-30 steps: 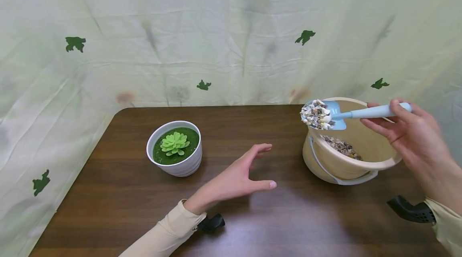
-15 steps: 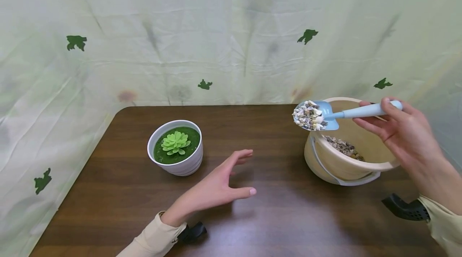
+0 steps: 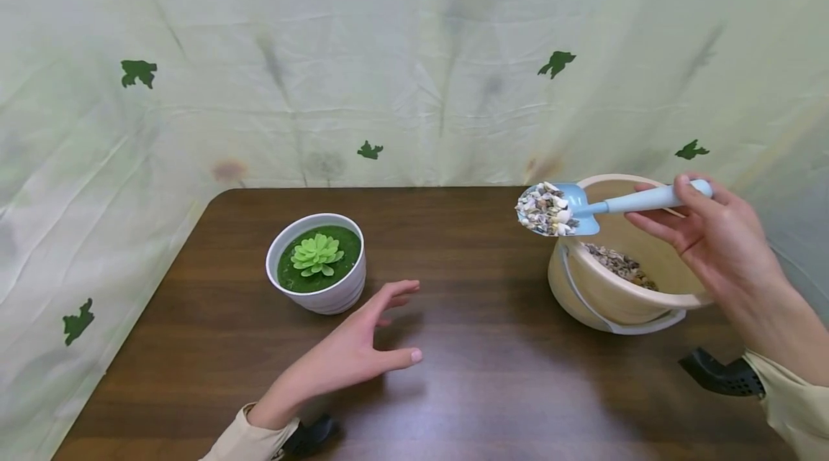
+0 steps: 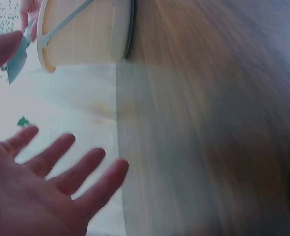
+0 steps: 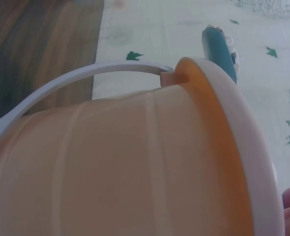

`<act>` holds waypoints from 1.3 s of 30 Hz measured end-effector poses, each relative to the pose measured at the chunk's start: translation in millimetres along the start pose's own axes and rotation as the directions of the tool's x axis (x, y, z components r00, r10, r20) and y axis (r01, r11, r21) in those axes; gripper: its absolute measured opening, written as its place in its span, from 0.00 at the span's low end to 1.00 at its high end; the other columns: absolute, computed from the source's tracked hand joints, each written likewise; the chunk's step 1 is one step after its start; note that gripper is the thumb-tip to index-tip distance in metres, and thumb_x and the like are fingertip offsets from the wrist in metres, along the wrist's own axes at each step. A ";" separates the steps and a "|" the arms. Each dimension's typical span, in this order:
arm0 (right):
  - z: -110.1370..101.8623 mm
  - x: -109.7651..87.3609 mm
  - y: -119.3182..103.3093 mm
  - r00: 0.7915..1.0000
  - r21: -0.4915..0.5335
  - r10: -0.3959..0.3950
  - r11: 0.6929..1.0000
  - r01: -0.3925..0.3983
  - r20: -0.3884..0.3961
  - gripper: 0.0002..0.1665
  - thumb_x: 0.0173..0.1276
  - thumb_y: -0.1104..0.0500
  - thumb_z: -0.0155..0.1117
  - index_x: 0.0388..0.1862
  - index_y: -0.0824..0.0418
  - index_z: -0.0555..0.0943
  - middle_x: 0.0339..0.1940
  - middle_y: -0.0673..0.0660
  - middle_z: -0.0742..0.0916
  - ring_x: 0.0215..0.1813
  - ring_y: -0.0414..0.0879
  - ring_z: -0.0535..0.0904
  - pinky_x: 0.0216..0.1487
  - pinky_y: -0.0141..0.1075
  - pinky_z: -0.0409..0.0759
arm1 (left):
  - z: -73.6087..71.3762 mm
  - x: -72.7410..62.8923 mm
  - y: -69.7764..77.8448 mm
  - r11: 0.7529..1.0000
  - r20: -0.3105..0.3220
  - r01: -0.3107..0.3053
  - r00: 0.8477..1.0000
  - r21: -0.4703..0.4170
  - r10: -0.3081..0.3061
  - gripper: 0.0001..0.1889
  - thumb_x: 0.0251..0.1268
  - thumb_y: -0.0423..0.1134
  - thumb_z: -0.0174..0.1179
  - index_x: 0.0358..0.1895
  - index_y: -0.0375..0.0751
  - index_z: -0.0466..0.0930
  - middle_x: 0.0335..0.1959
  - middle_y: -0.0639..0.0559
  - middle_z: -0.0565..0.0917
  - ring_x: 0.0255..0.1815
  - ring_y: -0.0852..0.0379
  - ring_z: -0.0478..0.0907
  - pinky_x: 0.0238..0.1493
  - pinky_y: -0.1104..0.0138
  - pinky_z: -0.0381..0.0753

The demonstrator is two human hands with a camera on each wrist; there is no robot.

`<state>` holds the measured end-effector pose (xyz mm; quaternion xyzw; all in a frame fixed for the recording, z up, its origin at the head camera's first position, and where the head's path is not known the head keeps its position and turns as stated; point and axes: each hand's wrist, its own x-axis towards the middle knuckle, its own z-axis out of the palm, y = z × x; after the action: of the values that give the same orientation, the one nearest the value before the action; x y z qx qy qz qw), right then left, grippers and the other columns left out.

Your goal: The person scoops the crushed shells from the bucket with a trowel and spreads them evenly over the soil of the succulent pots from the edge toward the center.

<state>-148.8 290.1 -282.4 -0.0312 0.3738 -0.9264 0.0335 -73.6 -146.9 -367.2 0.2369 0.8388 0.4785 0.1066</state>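
Observation:
In the head view my right hand [image 3: 725, 245] holds a light blue hand shovel [image 3: 648, 201] by its handle, fingers and thumb round the grip. Its blade is heaped with small shells and pebbles [image 3: 546, 209] and hovers over the left rim of a cream bucket [image 3: 602, 310]. More shell bits [image 3: 618, 267] lie inside the bucket. My left hand [image 3: 343, 353] hangs over the table with fingers spread and nothing in it, just below a white pot [image 3: 330, 299] with a green succulent [image 3: 317, 254]. The left wrist view shows its spread fingers [image 4: 103, 184].
The brown wooden table [image 3: 453, 267] ends at the back against a pale cloth [image 3: 388, 51] with green leaf shapes. A grey bail handle [image 3: 622, 324] hangs down the front of the bucket. In the right wrist view the bucket's side [image 5: 110, 162] fills much of the frame.
My left hand has moved left and a little toward me, closer to the pot. The right hand has shifted the loaded shovel slightly left, its blade further out past the bucket's rim.

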 end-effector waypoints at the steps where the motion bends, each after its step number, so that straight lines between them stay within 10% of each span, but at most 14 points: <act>1: 0.5 -0.1 0.2 1.000 -0.003 -0.001 1.000 0.001 -0.003 0.05 0.75 0.67 0.52 0.42 0.70 0.71 0.40 0.65 0.80 0.54 0.63 0.81 0.46 0.56 0.78 | -1.6 -2.5 -1.5 1.000 0.001 -0.006 1.000 0.005 0.006 0.40 0.57 0.52 0.71 0.71 0.67 0.58 0.69 0.69 0.65 0.70 0.54 0.64 0.63 0.53 0.69; 8: 4.3 -0.5 3.2 1.000 -0.001 -0.013 1.000 0.013 0.012 0.06 0.75 0.68 0.52 0.38 0.72 0.72 0.40 0.64 0.80 0.54 0.63 0.81 0.47 0.56 0.78 | -13.4 -24.3 -10.7 0.999 0.009 -0.035 0.999 0.012 0.035 0.38 0.59 0.47 0.71 0.71 0.59 0.63 0.68 0.66 0.68 0.68 0.52 0.67 0.62 0.56 0.70; 20: 9.3 -1.6 7.2 0.999 -0.009 -0.008 1.000 0.009 0.042 0.06 0.76 0.68 0.50 0.40 0.72 0.72 0.40 0.65 0.80 0.54 0.62 0.81 0.47 0.56 0.78 | -55.6 -71.1 -29.6 0.995 0.012 0.091 0.996 0.034 -0.091 0.31 0.63 0.45 0.68 0.69 0.63 0.67 0.67 0.58 0.72 0.66 0.52 0.70 0.61 0.59 0.71; 39: 28.7 -6.8 16.0 0.996 -0.043 -0.011 0.999 0.015 0.091 0.10 0.76 0.68 0.51 0.33 0.72 0.72 0.37 0.63 0.80 0.53 0.61 0.82 0.48 0.55 0.77 | -111.6 -100.0 -52.9 0.978 -0.195 0.188 0.966 0.091 -0.167 0.30 0.65 0.35 0.66 0.68 0.40 0.63 0.60 0.41 0.76 0.56 0.59 0.77 0.50 0.68 0.77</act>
<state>-139.1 259.4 -273.1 -0.0766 0.3918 -0.9158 0.0440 -48.0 -303.5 -359.2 0.1203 0.8877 0.4408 0.0570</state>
